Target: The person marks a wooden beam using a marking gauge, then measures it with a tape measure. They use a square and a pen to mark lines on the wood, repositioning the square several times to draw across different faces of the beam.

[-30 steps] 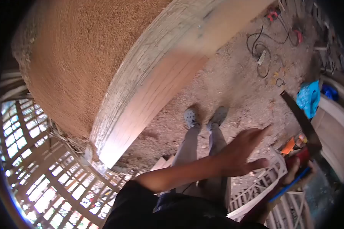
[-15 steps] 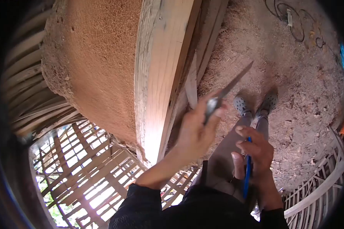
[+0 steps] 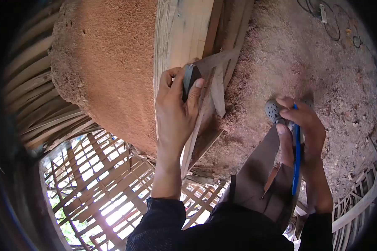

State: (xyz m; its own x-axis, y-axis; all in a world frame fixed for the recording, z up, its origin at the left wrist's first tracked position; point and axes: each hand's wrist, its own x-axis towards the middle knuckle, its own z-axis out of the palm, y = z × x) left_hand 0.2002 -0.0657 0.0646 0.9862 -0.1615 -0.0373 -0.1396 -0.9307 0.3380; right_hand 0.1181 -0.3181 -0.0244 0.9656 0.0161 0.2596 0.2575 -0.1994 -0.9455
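My left hand [image 3: 176,98] is closed around the dark stock of a try square [image 3: 191,81], holding it over the wooden beam [image 3: 184,39]. The square's flat metal blade [image 3: 217,62] points right, past the beam's edge. My right hand [image 3: 304,129] is raised over my legs, fingers and thumb closed on a slim, slightly curved blue rod [image 3: 296,161]. Just below that thumb shows a brown pencil-like piece [image 3: 272,180] with a dark pointed end. I cannot tell whether the right hand holds this piece too.
Thinner boards [image 3: 234,39] lean along the beam's right side. Left of it is a large mound of sawdust [image 3: 113,79]. Wood shavings cover the ground [image 3: 276,54] around my shoes [image 3: 273,111]. A cable with a power strip [image 3: 323,13] lies at the upper right. Lattice slats [image 3: 109,180] stand at lower left.
My left hand has moved left and up, bringing the try square onto the beam and turning it. The right hand has shifted right and up with the blue rod; the brown piece now shows.
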